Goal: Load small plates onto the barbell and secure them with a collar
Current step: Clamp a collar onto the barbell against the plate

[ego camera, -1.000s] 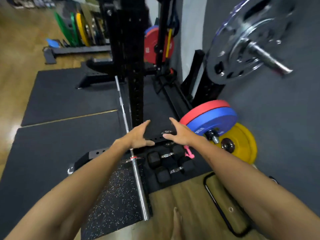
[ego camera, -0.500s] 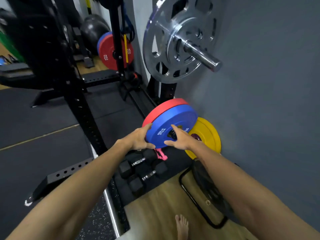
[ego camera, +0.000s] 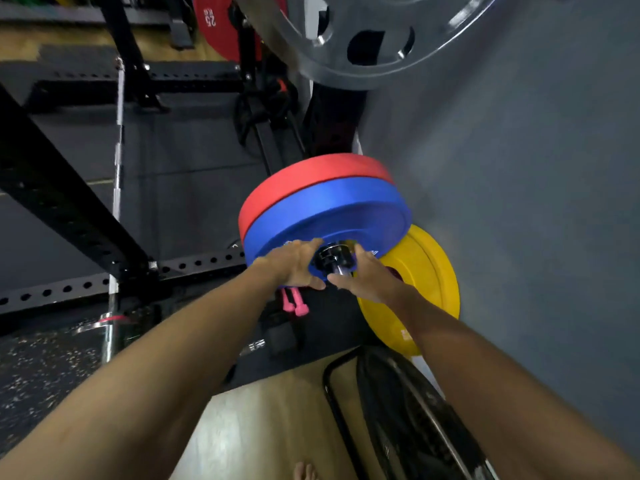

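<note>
Black collar [ego camera: 331,257] on sleeve: my left hand [ego camera: 294,263] and right hand [ego camera: 363,275] apparently pinch it; stiff, small, grip rim

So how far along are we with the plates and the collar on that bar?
Done: the red plate and blue plate sit on the barbell sleeve. In hand: the left hand and right hand flank a small black piece at the hub, either small plates or the collar; too blurred to tell. Left: confirming the collar is locked.
</note>
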